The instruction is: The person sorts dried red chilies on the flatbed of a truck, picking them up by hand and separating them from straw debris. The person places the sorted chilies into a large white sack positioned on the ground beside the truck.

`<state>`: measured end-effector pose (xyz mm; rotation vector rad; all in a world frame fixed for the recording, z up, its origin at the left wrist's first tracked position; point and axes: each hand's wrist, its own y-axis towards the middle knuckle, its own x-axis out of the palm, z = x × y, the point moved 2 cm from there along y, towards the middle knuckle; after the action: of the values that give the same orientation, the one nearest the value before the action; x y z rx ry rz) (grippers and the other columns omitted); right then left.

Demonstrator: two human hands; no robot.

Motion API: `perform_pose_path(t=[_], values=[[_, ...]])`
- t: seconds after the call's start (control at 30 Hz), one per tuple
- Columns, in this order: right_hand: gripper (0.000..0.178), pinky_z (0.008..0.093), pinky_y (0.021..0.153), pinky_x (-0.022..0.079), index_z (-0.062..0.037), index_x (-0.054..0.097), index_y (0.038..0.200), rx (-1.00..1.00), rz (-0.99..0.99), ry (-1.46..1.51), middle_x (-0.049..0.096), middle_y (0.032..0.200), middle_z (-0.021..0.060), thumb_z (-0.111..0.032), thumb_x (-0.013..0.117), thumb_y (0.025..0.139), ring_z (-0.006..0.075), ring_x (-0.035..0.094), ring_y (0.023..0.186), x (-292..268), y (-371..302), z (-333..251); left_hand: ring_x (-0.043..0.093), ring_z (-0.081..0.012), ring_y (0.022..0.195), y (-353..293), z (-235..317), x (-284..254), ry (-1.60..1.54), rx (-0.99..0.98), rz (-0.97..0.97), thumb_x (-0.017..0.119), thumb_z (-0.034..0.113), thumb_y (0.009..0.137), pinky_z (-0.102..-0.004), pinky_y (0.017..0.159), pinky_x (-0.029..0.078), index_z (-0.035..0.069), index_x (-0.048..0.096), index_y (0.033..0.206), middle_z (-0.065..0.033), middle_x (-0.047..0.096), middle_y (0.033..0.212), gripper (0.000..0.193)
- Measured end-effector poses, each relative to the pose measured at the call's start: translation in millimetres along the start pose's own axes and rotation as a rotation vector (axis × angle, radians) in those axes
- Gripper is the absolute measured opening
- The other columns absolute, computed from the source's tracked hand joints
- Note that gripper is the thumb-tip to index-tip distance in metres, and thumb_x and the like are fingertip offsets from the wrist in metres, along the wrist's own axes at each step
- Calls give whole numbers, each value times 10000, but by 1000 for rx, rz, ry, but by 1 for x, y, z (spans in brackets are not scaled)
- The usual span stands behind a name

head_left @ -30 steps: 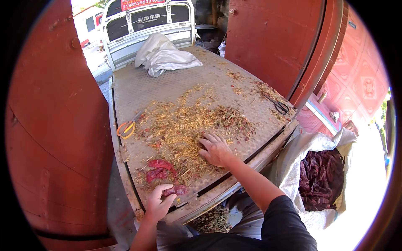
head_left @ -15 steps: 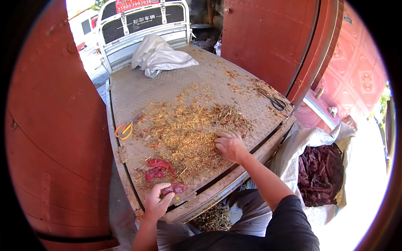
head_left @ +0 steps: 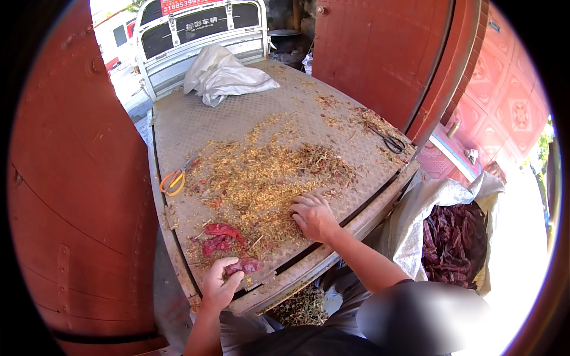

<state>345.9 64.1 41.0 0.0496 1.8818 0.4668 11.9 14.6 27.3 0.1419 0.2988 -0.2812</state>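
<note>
At the near left corner of the metal truck bed (head_left: 178, 127), my left hand (head_left: 219, 286) grips a dried red chili pepper (head_left: 248, 266) between thumb and fingers. Two more chili peppers (head_left: 221, 238) lie just beyond it. Yellow seeds and dry stem scraps (head_left: 255, 184) are strewn over the middle of the bed. My right hand (head_left: 314, 218) rests palm down on the near right part of these scraps, fingers spread, grasping nothing that I can see. Orange-handled scissors (head_left: 174, 181) lie by the left edge of the bed.
Black-handled scissors (head_left: 393, 142) lie at the far right. A crumpled white sack (head_left: 228, 80) sits near the truck's cab. Beside the bed on the right stands an open white sack (head_left: 409, 234) of dark dried peppers (head_left: 454, 243). Red metal doors (head_left: 368, 53) flank the bed.
My right hand has drawn back toward me and slightly left across the scraps. My left hand keeps hold of the chili pepper. A blurred dark patch now covers my right upper arm.
</note>
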Motion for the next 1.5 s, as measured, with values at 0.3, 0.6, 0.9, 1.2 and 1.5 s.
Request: perform_pose_path(t=[0.3,0.6,0.9,1.2,1.5], values=[[319,499,1188,310,-150,661,1264,-107,-100,56,591,1401,70,-280,607,978,280,489,1370,3,-16,-38,676,-169,924,1,-6,0,14,35,15,780,73,848,-310,834,535,-24,650,1150,-120,724,1037,343],[231,477,1030,431,-118,721,1128,290,117,130,695,1217,74,-201,609,943,310,596,1199,-23,-26,61,657,-140,911,2,-11,2,-25,54,18,774,65,853,-299,822,529,-23,648,1149,-100,716,1024,334],[256,470,1029,436,-144,698,1179,130,107,2,674,1265,59,-177,598,945,305,584,1218,-21,7,30,632,-112,939,1,-9,2,-54,60,17,743,10,871,-274,831,514,-26,624,1175,-75,688,1048,329],[280,466,1083,415,-161,684,1189,125,18,-250,638,1346,43,-158,569,933,268,558,1294,-16,17,46,653,-142,952,2,5,2,29,103,50,763,31,858,-295,854,523,-26,640,1155,-102,716,1052,327],[206,430,899,518,-131,731,1046,52,16,43,692,1074,84,-285,661,927,312,666,1003,-19,-11,18,655,-128,934,3,-1,2,-22,99,35,774,50,858,-290,838,529,-26,644,1163,-91,719,1029,339]])
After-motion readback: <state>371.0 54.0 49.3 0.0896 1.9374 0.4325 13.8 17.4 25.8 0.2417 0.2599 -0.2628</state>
